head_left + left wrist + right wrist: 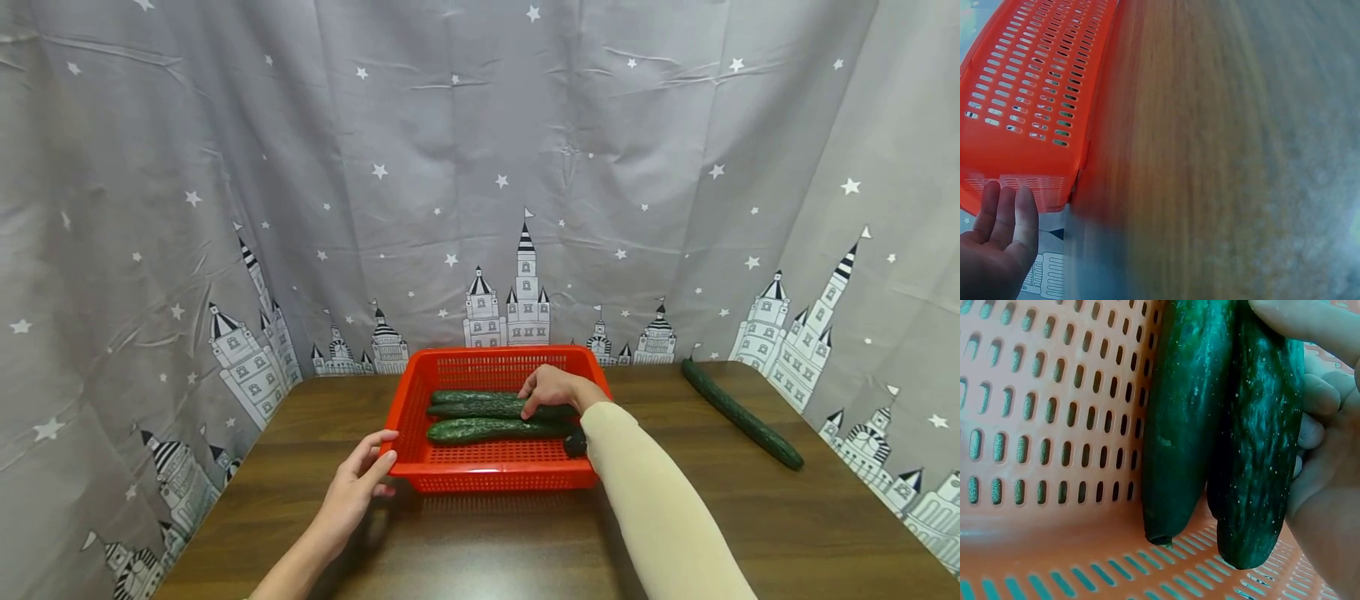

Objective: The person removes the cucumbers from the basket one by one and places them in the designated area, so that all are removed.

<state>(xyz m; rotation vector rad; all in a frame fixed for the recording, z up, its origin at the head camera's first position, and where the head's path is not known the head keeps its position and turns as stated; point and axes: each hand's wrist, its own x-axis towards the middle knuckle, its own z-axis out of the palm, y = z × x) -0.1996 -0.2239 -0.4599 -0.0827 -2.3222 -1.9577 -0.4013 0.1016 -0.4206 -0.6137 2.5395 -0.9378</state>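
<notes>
A red perforated basket (495, 479) holds three dark green cucumbers lying side by side lengthwise. My right hand (555, 388) reaches into it from the right and grips the middle cucumber (472, 409). In the right wrist view, the thumb (1310, 325) lies over that cucumber (1260, 444) and the fingers curl behind it. Another cucumber (1188, 425) lies right beside it. The front cucumber (472, 430) and the rear cucumber (457, 397) rest in the basket. With extended fingers, my left hand (357, 477) touches the basket's left front corner from outside.
One more cucumber (742, 413) lies slantwise on the brown wooden table (300, 450), to the right of the basket. Behind the table hangs a grey curtain (480, 150) with stars and castles. A small dark object (575, 443) shows by my right wrist.
</notes>
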